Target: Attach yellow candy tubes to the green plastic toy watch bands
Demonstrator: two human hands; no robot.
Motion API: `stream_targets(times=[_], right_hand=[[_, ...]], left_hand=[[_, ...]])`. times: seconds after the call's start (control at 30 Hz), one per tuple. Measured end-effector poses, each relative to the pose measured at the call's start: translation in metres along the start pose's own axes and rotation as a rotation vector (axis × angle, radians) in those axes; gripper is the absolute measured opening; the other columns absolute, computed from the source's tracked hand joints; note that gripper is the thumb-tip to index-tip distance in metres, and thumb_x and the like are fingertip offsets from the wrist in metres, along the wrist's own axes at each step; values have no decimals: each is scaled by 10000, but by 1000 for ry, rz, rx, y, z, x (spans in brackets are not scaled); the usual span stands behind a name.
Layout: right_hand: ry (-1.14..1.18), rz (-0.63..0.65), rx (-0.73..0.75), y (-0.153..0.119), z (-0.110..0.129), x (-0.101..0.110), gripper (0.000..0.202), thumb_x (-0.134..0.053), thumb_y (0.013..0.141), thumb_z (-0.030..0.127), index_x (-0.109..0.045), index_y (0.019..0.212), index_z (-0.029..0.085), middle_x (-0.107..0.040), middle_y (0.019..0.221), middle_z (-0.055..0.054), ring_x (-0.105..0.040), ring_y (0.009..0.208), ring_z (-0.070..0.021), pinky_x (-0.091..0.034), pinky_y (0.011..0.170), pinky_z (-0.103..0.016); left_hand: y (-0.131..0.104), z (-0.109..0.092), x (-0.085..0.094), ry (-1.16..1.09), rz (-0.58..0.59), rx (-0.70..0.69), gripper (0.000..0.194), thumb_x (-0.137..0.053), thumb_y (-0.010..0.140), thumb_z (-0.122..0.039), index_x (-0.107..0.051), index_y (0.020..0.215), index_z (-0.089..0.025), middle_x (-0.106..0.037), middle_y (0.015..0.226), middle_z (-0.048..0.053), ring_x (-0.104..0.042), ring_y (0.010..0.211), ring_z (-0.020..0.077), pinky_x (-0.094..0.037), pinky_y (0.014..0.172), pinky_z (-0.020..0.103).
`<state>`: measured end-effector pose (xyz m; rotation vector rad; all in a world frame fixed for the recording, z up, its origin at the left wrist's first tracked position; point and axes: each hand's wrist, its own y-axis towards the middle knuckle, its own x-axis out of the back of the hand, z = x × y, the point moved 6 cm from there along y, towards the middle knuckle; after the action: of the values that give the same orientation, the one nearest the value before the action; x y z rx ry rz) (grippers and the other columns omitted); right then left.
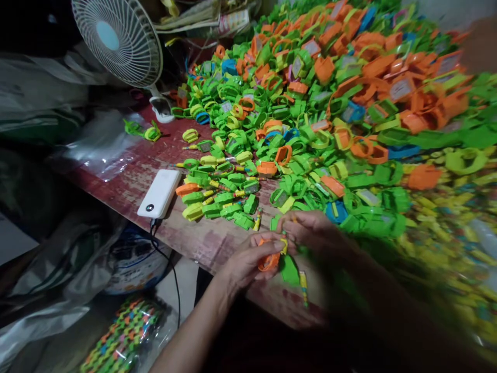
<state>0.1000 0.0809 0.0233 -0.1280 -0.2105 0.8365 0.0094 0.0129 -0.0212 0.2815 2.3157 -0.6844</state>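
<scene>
My left hand (248,261) grips an orange plastic toy watch (268,261) near the front edge of the red table (132,176). My right hand (316,233) meets it from the right and pinches a small yellow piece (284,245) against the orange watch. A green strap (289,269) and a thin striped stick (303,286) hang just below the two hands. A row of assembled green watches (217,199) lies to the left of my hands.
A huge heap of green, orange, yellow and blue toy watches (330,98) covers the table behind and to the right. A white power bank (159,193) with a cable lies at the left edge. A white fan (120,39) stands at the back left. Plastic bags (46,280) lie below.
</scene>
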Motion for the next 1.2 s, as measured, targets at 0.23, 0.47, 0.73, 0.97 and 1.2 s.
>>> stream_targets(times=[0.23, 0.47, 0.73, 0.97, 1.2], right_hand=[[257, -25, -78, -7, -17, -6, 390, -575, 857, 526, -600, 860, 137, -475, 522, 47, -413, 448, -79, -315, 449, -206], [398, -278, -155, -10, -28, 8, 319, -675, 803, 468, -629, 886, 164, -548, 637, 25, -409, 471, -52, -327, 428, -168], [566, -336, -61, -4, -15, -18, 229, -724, 752, 339, -598, 847, 173, -476, 559, 67, -283, 408, -20, -229, 404, -159], [551, -287, -52, -1, -20, -25, 267, -753, 727, 377, -634, 845, 169, -538, 581, 29, -339, 437, -43, -235, 424, -182], [490, -327, -94, -6, -20, -23, 253, -754, 710, 379, -646, 811, 174, -520, 563, 33, -346, 458, -56, -244, 437, -193]], left_hand=[[-1, 17, -11, -278, 39, -19, 259, -760, 664, -254, -632, 837, -111, -475, 546, -45, -367, 306, 32, -133, 271, 160], [-9, -6, -1, -46, -125, -70, 404, -686, 771, -493, -627, 877, -108, -519, 570, -22, -338, 324, 30, -146, 298, 159], [-24, -20, 19, 88, -224, -218, 192, -489, 828, -325, -608, 844, -176, -608, 666, 14, -461, 470, 100, -279, 411, 185], [-41, -29, 20, 378, -256, -273, 295, -393, 874, -290, -630, 753, -163, -540, 619, 12, -459, 522, 118, -361, 486, 209], [-40, -28, 18, 437, -276, -230, 217, -418, 868, -281, -560, 742, -174, -509, 565, -26, -451, 493, 107, -330, 493, 205]])
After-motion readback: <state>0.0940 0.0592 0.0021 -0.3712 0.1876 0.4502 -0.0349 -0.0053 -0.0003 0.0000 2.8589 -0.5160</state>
